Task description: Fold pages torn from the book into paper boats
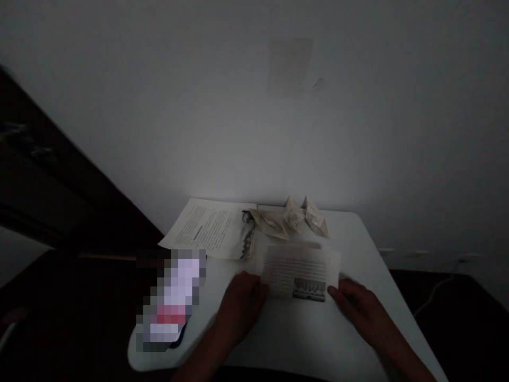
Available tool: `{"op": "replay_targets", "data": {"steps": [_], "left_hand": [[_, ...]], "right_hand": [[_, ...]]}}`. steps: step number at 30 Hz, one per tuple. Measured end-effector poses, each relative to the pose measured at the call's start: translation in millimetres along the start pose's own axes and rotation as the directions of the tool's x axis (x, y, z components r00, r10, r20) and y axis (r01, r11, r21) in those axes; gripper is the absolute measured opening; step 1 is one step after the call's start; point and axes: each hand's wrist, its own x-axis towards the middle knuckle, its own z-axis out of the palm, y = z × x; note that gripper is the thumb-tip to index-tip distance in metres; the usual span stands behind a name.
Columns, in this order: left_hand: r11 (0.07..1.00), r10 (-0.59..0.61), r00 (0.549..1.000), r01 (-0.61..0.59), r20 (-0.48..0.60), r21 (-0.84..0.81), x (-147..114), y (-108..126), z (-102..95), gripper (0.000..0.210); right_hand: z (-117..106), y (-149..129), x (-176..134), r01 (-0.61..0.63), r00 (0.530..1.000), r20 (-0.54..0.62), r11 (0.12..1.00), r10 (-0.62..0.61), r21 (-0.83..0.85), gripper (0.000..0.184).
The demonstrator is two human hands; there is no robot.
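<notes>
Between my two hands is a printed sheet of paper [282,276] with lines of text and a dark picture near its lower right. It looks folded, with a layer showing along its top edge. My left hand [244,297] pinches the sheet's left edge, thumb on top. At the right edge, my right hand [352,300] grips it the same way between thumb and fingers. Just beyond the sheet, several folded paper boats stand in a row: one boat [272,223] at the left, a boat [293,215] in the middle and a boat [316,217] at the right.
An open printed booklet [210,228] lies at the table's back left. Nearer to me is a phone [175,297], its screen blurred out. The white table [318,339] meets a pale wall [222,106]. A cable [433,297] hangs at the right, and a dark door frame [79,154] stands left.
</notes>
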Motion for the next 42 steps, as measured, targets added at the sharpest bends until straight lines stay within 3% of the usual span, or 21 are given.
{"op": "replay_targets", "data": {"steps": [3,9,16,27,42], "left_hand": [[0.997,-0.077,0.993,0.074,-0.084,-0.036,-2.3,-0.6,4.9,0.020],[0.988,-0.150,0.977,0.142,-0.152,-0.061,-3.6,1.3,11.7,0.043],[0.994,-0.062,0.983,0.076,-0.174,0.077,-1.6,1.0,16.4,0.033],[0.974,0.072,0.972,-0.022,-0.222,0.224,-2.6,-0.8,20.7,0.024],[0.942,0.047,0.997,-0.021,-0.069,0.334,2.1,2.1,19.6,0.020]], "right_hand": [[3.5,2.0,4.1,0.027,0.998,0.064,0.996,-0.022,-0.087,0.040],[10.9,1.6,11.9,0.004,0.999,0.037,0.964,0.006,-0.265,0.039],[18.2,1.6,12.3,-0.074,0.995,-0.082,0.939,0.049,-0.335,0.026],[21.0,-6.6,6.1,-0.101,0.992,-0.103,0.961,0.077,-0.257,0.018],[20.5,-8.6,5.6,-0.102,0.991,-0.109,0.948,0.072,-0.302,0.017]]}}
